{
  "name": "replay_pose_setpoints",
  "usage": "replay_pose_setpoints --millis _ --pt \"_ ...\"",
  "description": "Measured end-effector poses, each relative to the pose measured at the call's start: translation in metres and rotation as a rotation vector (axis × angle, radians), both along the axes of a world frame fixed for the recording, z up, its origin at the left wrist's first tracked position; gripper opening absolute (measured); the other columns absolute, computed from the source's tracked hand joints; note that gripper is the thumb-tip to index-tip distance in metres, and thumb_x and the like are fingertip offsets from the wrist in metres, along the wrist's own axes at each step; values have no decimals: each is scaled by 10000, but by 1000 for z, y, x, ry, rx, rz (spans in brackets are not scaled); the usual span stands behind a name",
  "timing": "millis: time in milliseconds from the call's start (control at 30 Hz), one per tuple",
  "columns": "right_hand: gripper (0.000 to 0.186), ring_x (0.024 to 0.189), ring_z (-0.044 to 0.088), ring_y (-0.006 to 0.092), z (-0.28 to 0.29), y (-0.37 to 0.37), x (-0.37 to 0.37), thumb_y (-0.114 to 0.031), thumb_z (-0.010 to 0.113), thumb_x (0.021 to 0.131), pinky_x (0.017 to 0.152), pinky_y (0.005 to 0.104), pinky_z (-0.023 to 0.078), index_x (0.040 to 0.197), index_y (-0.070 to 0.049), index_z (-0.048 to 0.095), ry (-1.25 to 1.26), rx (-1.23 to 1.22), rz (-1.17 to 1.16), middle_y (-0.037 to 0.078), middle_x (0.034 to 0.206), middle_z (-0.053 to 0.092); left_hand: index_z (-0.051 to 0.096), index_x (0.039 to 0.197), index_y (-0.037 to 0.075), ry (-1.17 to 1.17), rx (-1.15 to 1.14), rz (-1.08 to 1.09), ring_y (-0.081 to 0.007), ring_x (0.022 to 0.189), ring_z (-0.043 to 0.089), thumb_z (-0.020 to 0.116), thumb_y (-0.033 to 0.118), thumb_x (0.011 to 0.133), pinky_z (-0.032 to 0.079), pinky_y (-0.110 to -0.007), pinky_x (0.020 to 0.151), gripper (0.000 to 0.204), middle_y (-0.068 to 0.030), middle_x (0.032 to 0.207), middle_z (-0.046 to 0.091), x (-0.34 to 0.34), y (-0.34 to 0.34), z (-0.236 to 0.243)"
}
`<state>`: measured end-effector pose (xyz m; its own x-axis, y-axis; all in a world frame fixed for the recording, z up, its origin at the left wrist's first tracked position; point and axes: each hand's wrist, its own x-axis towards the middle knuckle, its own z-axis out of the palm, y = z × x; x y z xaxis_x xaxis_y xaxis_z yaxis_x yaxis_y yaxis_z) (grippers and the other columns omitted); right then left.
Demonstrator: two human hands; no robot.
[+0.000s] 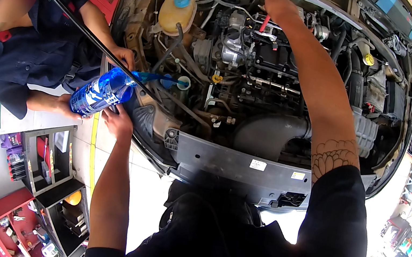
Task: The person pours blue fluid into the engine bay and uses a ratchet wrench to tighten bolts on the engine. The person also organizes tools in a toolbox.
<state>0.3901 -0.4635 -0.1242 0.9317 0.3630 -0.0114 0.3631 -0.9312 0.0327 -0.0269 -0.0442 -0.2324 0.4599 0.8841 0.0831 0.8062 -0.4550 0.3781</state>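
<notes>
Head view: we stand at the near edge of an open engine bay (220,157), with a co-worker (32,58) in dark clothes at its left side. A clear-walled blue bottle (104,94) is tilted over the bay's left near corner, its base toward the left and its upper end toward the engine. One co-worker's hand (65,105) supports the base; the other (124,56) is beside the upper end, though we cannot tell whether it touches. We judge the bottle heavy while there is much liquid in it, thin-walled and easily squeezed, and slippery if wet; the best hold is one palm beneath the base and another around the firmer shoulder. Farther in sits a yellowed tank (176,14) with a blue cap. Our left hand (120,122) is at the bottle's near side, fingers bent; we cannot tell whether they grip or only steady it. Our right hand (281,9), at the far side of the engine, looks closed around a slim red tool (265,24). Smallest is a pale round filler opening (184,82), just right of the blue streak from the bottle.
</notes>
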Motion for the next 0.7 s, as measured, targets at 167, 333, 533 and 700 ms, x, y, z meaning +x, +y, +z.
replay_pose_setpoints --millis 167,333,533,700 --pt "274 1110 711 410 -2 2 -2 -229 600 997 956 514 578 1087 -36 773 50 6 -75 207 1163 747 376 1575 92 -13 26 -8 -497 1303 524 409 656 1030 460 -574 1048 785 -289 1479 475 -1 4 -5" --pt "233 1091 731 394 13 13 -16 -94 648 929 916 487 609 1107 6 760 88 -31 95 209 1195 741 417 1540 89 30 35 21 -503 1255 559 418 653 1027 466 -590 1020 763 -274 1445 497 -4 4 -9" --pt "317 1160 703 382 10 5 -4 -304 653 1002 970 499 576 1160 -53 763 162 -9 -93 169 1221 741 401 1543 47 30 1 23 -498 1279 536 513 560 1011 463 -584 1051 748 -261 1513 447 -1 -3 -1" --pt "289 1162 689 402 18 -1 -7 -282 641 996 979 510 565 1119 -44 748 158 -3 -12 203 1193 734 403 1550 41 45 18 20 -496 1316 517 505 540 1021 441 -568 1089 734 -250 1561 424 -5 0 -5"
